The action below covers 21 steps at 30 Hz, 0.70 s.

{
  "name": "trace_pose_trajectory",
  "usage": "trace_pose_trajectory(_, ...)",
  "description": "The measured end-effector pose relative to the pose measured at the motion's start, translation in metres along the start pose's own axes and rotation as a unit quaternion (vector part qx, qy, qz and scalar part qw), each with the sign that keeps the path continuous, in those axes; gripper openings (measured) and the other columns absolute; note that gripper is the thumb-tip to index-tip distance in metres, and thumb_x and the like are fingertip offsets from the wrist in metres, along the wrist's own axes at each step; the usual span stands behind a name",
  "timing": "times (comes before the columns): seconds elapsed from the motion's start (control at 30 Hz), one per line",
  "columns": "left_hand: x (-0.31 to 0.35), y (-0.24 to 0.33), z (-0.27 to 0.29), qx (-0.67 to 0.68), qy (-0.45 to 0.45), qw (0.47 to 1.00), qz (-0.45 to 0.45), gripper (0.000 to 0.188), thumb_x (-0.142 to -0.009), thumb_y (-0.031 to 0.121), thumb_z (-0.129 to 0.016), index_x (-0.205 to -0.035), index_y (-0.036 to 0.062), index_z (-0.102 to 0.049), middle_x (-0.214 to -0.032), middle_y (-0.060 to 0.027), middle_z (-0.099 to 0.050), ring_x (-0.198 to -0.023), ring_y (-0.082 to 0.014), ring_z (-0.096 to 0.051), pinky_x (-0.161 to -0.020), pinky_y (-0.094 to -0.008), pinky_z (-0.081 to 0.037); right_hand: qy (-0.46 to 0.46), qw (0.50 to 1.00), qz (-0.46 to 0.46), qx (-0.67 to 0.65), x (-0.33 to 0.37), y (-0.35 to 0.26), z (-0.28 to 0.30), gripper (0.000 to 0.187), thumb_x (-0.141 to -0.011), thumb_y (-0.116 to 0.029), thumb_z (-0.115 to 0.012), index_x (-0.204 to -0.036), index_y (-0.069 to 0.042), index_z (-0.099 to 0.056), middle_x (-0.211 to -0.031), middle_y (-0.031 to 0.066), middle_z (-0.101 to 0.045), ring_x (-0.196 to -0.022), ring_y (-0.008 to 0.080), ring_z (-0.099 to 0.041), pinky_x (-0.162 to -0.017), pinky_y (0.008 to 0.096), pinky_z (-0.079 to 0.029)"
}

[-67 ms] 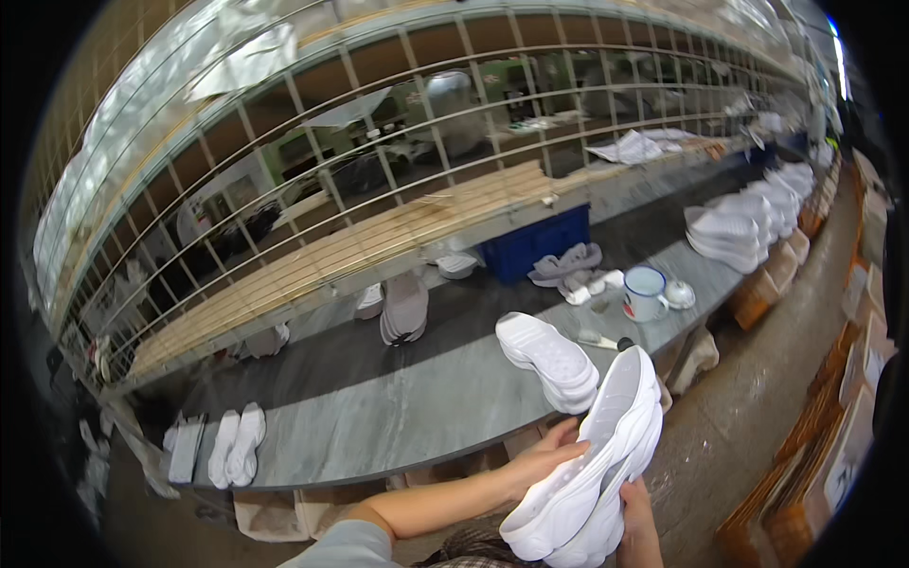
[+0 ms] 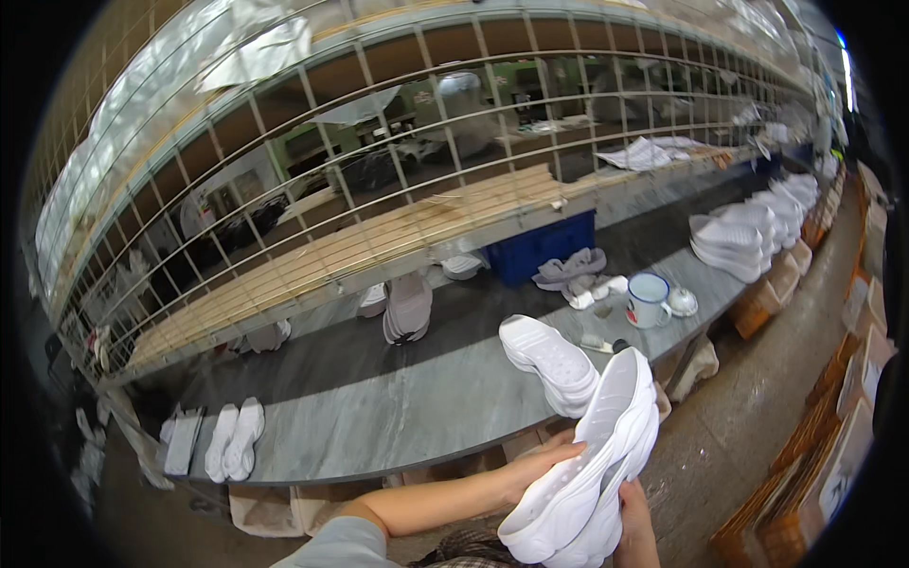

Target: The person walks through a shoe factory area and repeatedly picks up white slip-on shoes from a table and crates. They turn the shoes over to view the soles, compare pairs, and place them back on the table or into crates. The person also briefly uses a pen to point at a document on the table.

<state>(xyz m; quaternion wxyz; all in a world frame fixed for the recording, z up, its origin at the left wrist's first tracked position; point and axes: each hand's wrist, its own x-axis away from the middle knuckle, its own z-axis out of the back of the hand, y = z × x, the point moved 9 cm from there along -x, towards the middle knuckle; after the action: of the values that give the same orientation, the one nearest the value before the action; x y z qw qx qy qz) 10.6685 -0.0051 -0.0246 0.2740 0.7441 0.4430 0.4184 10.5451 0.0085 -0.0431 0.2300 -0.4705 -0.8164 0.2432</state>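
Chunky white shoe soles (image 2: 620, 426), at least two stacked together, stand tilted between my hands past the table's front edge. My left hand (image 2: 542, 469) grips them from the left side, fingers at the inner rim. My right hand (image 2: 636, 521) is closed on their lower right side, partly hidden behind them. Just beyond, another small stack of white soles (image 2: 549, 364) lies on the grey table (image 2: 379, 421), partly covered by the held ones. A small brush (image 2: 597, 343) lies beside that stack.
An enamel mug (image 2: 648, 301) and its lid (image 2: 682, 302) stand at the right. Farther along is a row of white soles (image 2: 734, 241); a white pair (image 2: 235, 440) lies at left. A blue bin (image 2: 542, 248) sits under the wire-mesh shelf (image 2: 379, 227). Baskets (image 2: 805, 464) line the floor.
The whole view has shifted slightly. Both hands keep the same hold on the soles, which stay at nearly the same tilt.
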Motion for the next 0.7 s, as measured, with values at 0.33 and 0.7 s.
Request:
trace_pose_trajectory(0.33, -0.017, 0.105, 0.032, 0.205, -0.010, 0.979, -0.008, 0.052, -0.085, 0.040, -0.054, -0.116, -0.0012, -0.056, -0.106, -0.0176, -0.064, -0.094, -0.0303, -0.064, -0.090, -0.0400, -0.049, 0.020, 0.957, -0.005, 0.290, -0.103, -0.070, -0.083, 0.067, -0.095, -0.026, -0.049, -0.147, -0.007, -0.012, -0.130, 0.0253, -0.047, -0.112, 0.0277, -0.053, -0.087, 0.0409, -0.049)
trace_pose_trajectory(0.7, -0.132, 0.150, 0.118, 0.122, 0.143, 0.980, -0.067, 0.058, -0.086, 0.034, -0.055, -0.137, 0.0092, -0.041, -0.141, -0.0157, -0.041, -0.131, -0.0335, -0.034, -0.106, -0.0613, -0.017, -0.111, 0.929, -0.049, 0.350, -0.246, -0.079, -0.090, 0.048, -0.100, -0.033, -0.037, -0.131, 0.002, -0.046, -0.128, 0.0123, -0.054, -0.116, 0.0186, -0.051, -0.098, 0.0310, -0.039)
